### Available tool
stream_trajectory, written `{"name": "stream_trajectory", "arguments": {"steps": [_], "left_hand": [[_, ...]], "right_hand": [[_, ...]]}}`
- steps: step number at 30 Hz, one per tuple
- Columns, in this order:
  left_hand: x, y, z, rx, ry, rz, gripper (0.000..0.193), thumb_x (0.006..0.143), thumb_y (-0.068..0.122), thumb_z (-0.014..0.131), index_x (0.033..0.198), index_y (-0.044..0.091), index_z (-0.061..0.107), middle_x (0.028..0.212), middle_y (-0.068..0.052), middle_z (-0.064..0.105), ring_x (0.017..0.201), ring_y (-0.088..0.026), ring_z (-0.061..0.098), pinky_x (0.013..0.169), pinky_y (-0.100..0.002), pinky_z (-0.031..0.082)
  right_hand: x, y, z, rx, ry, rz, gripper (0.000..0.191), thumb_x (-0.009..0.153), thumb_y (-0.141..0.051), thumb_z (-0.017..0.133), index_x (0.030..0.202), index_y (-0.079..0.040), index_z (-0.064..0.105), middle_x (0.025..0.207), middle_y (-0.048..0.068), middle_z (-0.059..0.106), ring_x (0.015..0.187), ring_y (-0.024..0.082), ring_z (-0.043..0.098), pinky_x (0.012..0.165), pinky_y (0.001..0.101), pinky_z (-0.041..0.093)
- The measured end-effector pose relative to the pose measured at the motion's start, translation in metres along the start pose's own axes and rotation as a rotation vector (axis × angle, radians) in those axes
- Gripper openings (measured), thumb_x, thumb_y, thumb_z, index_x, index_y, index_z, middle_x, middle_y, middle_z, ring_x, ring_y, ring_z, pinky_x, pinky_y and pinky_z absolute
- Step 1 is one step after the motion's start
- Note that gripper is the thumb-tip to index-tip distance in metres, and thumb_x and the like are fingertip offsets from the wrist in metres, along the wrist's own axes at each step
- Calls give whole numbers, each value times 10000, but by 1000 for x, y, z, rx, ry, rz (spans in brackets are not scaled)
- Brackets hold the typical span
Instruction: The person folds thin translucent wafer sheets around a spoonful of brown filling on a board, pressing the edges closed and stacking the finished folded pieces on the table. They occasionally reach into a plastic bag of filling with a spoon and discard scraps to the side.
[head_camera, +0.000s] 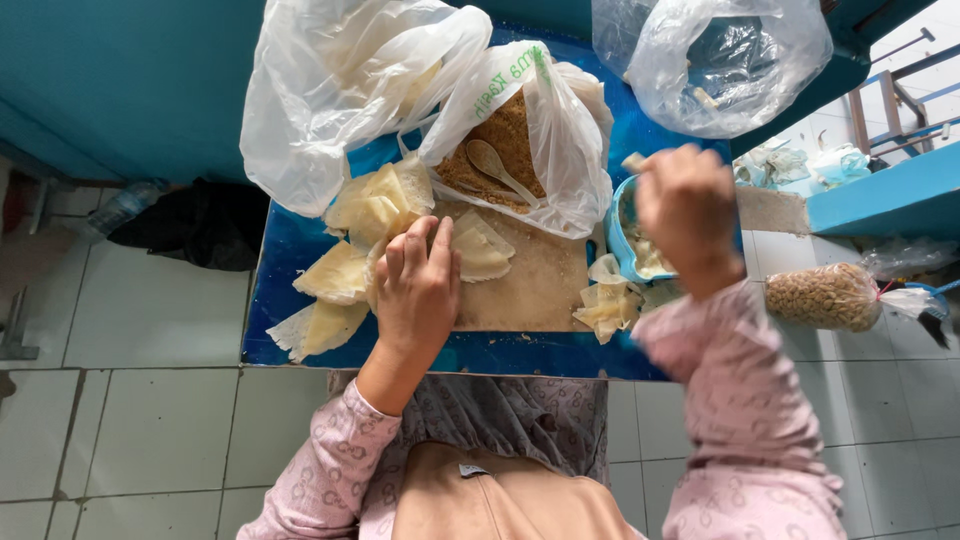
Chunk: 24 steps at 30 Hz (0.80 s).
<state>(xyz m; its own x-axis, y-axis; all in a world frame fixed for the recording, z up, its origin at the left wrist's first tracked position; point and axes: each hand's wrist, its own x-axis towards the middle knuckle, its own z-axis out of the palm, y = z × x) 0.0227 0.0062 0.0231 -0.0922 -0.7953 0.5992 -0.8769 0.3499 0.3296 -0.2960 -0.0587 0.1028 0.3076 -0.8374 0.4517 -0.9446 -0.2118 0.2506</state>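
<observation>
My left hand (417, 283) lies flat on a folded dough piece (478, 248) at the left edge of a pale wooden board (530, 290). My right hand (687, 205) is closed on a small pale tool handle (634, 161) above a light blue bowl (615, 240). A wooden spoon (497, 168) rests on brown crumbly filling (505, 140) inside an opened white plastic bag (560, 130). Thin pale dough wrappers (375, 205) are stacked left of my left hand, and more wrappers (325, 325) lie lower left. Folded pieces (606, 305) are heaped at the board's right.
All of it sits on a small blue table (290, 250) over a white tiled floor. A crumpled white bag (330, 90) and a clear bag (720, 60) lie at the far side. A bag of peanuts (825, 297) lies on the floor at right, below a blue bench (880, 195).
</observation>
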Motion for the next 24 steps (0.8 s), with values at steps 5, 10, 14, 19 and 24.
{"name": "stream_trajectory", "arguments": {"steps": [5, 10, 14, 19, 24], "left_hand": [[0, -1, 4, -48, 31, -22, 328, 973, 167, 687, 1295, 100, 695, 1321, -40, 592, 1224, -237, 532, 1003, -375, 432], [-2, -3, 3, -83, 18, -35, 332, 924, 76, 673, 1249, 119, 725, 1295, -27, 597, 1222, -231, 533, 1009, -372, 439], [-4, -5, 3, -132, -29, -59, 380, 871, 37, 639, 1235, 95, 730, 1300, -49, 598, 1238, -258, 528, 1020, -392, 439], [-3, -6, 3, -136, -41, -67, 347, 873, 52, 629, 1202, 85, 732, 1302, -53, 601, 1227, -274, 531, 1014, -404, 441], [0, -5, 3, -112, -20, -37, 300, 899, 79, 641, 1183, 77, 734, 1287, -57, 600, 1215, -270, 538, 996, -401, 446]], "right_hand": [[83, 86, 24, -381, -88, 126, 207, 988, -202, 655, 984, -8, 727, 990, 193, 696, 883, 321, 662, 761, 459, 524], [45, 29, -2, -8, -270, 219, 321, 1196, -150, 521, 975, 11, 689, 875, 177, 658, 763, 265, 657, 638, 404, 554], [-14, -109, -23, 456, -32, -421, 78, 755, -102, 664, 803, -66, 614, 799, 105, 611, 764, 295, 623, 683, 419, 499], [-15, -155, -33, 344, 24, -521, 222, 791, -89, 622, 987, -4, 681, 951, 88, 635, 912, 247, 620, 810, 359, 491], [-27, -143, -49, 249, -89, -549, 110, 803, -76, 625, 900, -39, 659, 859, 77, 610, 853, 240, 618, 790, 365, 489]]}}
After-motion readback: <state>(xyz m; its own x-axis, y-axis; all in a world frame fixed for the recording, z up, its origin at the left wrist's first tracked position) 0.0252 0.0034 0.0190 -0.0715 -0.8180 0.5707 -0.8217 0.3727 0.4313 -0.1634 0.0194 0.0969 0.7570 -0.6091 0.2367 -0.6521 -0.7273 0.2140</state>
